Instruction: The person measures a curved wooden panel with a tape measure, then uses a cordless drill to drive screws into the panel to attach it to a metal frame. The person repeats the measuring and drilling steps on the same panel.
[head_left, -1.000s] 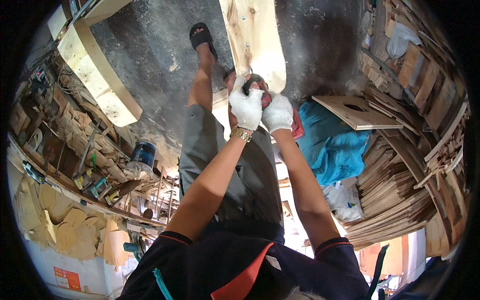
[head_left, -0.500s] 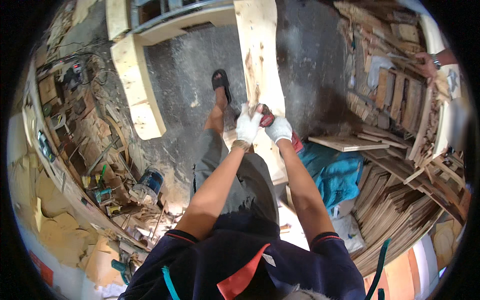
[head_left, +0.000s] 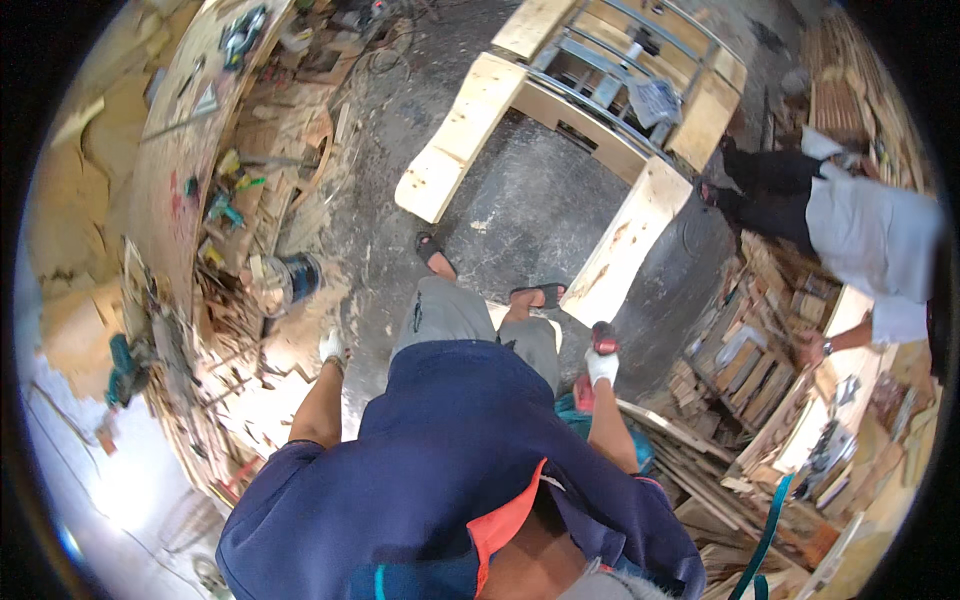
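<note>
My right hand (head_left: pixel 603 368), in a white glove, grips a red and black cordless drill (head_left: pixel 604 338); its red base shows below the hand. Just beyond the drill is the near end of a pale, wavy-edged board (head_left: pixel 628 245). This board joins a wooden frame with a matching board (head_left: pixel 462 140) on its left side. Away from the frame, my left hand (head_left: pixel 333 347) hangs low at my left side, also gloved. Its fingers are too small and blurred to read, and no object shows in it. Wood scraps lie near it.
Metal bars (head_left: pixel 600 65) and a plastic bag (head_left: pixel 655 102) are on the frame's far part. A dark bucket (head_left: pixel 290 280) stands among scraps at left. To the right, another person in a grey shirt (head_left: pixel 870 235) reaches toward a cluttered bench (head_left: pixel 815 425). Stacked wood lines that side.
My left hand has left the drill area and dropped to my left side. My right hand keeps the drill, now beside the board's end. The view has shifted, bringing in more of the frame.
</note>
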